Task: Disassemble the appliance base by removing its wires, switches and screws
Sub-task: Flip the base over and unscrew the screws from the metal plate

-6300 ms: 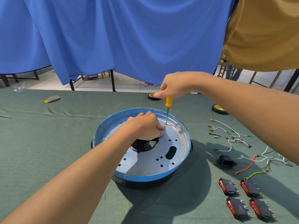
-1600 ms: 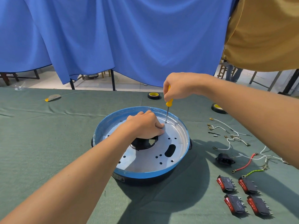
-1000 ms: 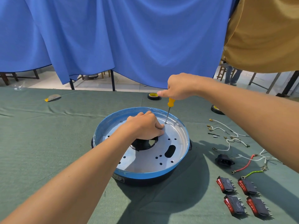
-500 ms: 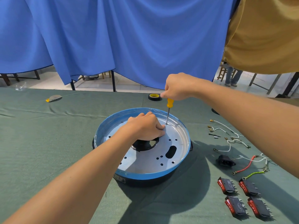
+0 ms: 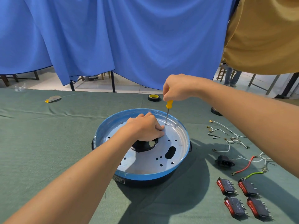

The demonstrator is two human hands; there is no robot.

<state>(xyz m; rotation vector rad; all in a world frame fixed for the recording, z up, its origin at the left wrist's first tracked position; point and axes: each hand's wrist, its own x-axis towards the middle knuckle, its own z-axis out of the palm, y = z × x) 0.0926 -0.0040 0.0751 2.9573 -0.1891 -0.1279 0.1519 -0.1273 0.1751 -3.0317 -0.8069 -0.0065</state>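
the appliance base [image 5: 142,173] sits at the middle of the green table cloth [image 5: 40,143], blue rim up, its silver plate bare. the left hand [image 5: 145,128] presses down on the plate near the centre hole, fingers curled, grasping nothing. the right hand [image 5: 178,88] is clenched round the yellow-handled screwdriver [image 5: 168,110] — upright, tip on a screw by the far rim. a small label on the black side wall is too blurred to read. loose wires [image 5: 226,135] and four red switches [image 5: 242,199] lie to the right.

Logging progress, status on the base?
Right hand on screwdriver, tip at far-side plate screw. Left hand braces appliance base. Nothing blocking.
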